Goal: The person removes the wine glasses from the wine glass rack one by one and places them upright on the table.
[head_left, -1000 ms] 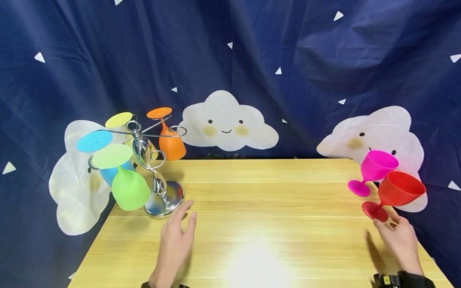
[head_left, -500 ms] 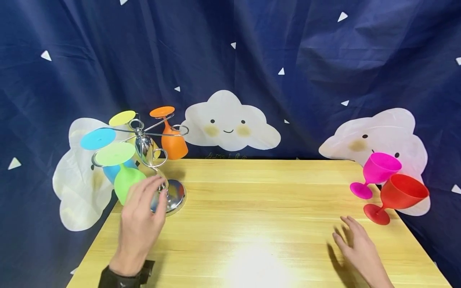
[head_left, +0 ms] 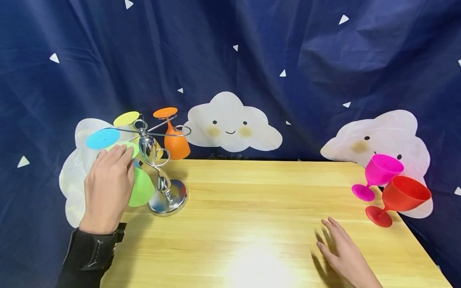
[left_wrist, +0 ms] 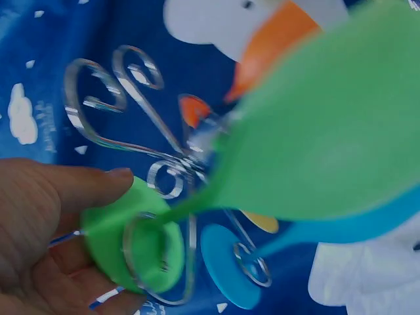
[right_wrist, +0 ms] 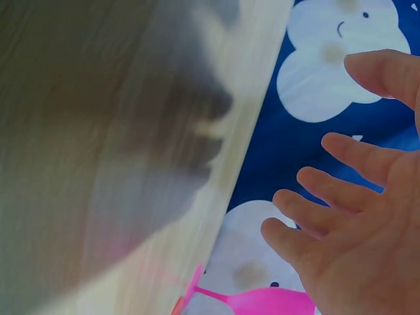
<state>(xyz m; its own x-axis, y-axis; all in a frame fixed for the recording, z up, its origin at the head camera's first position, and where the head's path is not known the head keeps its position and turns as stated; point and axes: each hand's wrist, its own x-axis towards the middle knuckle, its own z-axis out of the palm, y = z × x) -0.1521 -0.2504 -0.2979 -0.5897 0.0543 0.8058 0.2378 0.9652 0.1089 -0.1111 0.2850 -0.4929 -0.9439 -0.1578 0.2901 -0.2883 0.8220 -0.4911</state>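
A light green plastic goblet [head_left: 141,189] hangs upside down by its foot from a chrome goblet rack [head_left: 168,199] at the left. My left hand [head_left: 110,188] is at that goblet's foot, partly covering it in the head view. In the left wrist view, the thumb lies at one edge of the green foot [left_wrist: 113,244] and the fingers pass behind it and along its far edge. My right hand [head_left: 347,254] holds nothing, its fingers spread above the table's right side. Nearest to it stands a red goblet [head_left: 405,195], upright, with a magenta goblet [head_left: 382,170] behind.
Also hanging upside down on the rack are a blue goblet [head_left: 103,138], a yellow goblet [head_left: 127,118] and an orange goblet [head_left: 176,145]. Vacant wire loops [head_left: 182,130] face the right. A dark blue curtain [head_left: 252,48] with clouds hangs behind the wooden table [head_left: 252,192].
My right hand has let go of the red goblet's foot and drawn back to the left. My left hand has risen from the table to the green goblet's foot.
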